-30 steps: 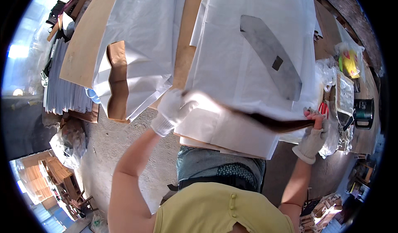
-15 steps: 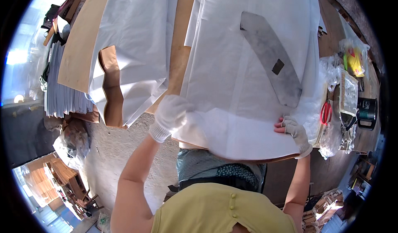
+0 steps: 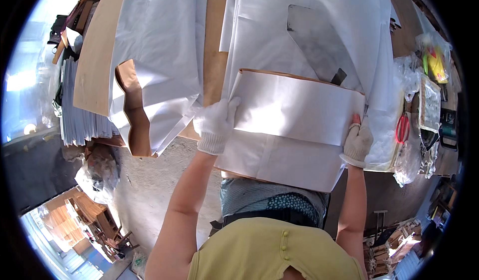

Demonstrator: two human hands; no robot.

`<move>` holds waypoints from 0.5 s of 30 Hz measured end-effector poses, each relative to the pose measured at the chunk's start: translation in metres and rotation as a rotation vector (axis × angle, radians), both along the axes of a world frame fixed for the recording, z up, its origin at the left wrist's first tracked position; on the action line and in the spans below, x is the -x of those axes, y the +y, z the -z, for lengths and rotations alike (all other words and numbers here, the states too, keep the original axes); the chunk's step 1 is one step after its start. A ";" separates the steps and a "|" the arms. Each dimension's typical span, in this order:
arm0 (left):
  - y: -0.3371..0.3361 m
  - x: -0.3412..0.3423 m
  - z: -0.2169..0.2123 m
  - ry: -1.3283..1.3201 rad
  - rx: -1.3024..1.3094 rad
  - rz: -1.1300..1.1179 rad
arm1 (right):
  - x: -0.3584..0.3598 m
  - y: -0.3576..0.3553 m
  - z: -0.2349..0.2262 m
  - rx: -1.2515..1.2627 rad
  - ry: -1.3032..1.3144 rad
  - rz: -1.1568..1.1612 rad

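A white paper sack [image 3: 289, 158] with brown edges lies in front of me, its near part turned up into a wide flap [image 3: 299, 105]. My left hand [image 3: 215, 124], in a white knit glove, is closed at the flap's left edge, one finger lying along it. At the flap's right edge, my gloved right hand [image 3: 358, 141] grips the paper, and a bare fingertip shows. Beyond the flap rests a grey flat plate [image 3: 319, 43] with angled ends and a small dark block; the flap covers its near end.
To the left lies another white sack [image 3: 157, 45] with its brown mouth gaping. A stack of white sheets [image 3: 75, 105] stands at the far left. Red-handled scissors [image 3: 402, 129], plastic bags [image 3: 407, 168] and a dark mug [image 3: 448, 125] sit along the right side.
The sack's near edge, flat before, is now folded away from me over part of the grey plate. My left hand has moved slightly up; my right hand has moved forward along the right edge.
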State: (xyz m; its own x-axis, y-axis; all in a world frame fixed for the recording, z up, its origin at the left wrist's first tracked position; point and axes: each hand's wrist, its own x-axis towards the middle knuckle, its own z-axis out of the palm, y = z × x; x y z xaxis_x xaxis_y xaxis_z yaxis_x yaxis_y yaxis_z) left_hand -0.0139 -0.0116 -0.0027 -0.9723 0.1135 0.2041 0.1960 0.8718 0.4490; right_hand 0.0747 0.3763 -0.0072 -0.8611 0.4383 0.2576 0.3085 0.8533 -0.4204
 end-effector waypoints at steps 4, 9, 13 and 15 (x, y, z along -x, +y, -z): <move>0.008 -0.002 -0.004 0.050 0.269 -0.020 | 0.001 0.004 -0.002 -0.003 -0.143 -0.023; 0.047 0.006 -0.006 0.451 0.100 0.291 | 0.006 0.015 0.009 -0.091 -0.054 -0.090; 0.062 0.006 -0.007 0.321 -0.004 0.442 | 0.006 0.022 0.003 0.086 -0.201 -0.013; 0.065 0.007 -0.005 0.320 -0.006 0.428 | 0.009 0.024 -0.004 0.273 -0.270 0.056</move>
State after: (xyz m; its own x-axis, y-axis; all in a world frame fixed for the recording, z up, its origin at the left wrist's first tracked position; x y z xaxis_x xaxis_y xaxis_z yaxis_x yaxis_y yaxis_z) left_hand -0.0212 0.0532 0.0022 -0.7284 0.4845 0.4845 0.6616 0.6811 0.3136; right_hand 0.0661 0.4005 -0.0031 -0.8548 0.5077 -0.1076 0.4820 0.7000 -0.5270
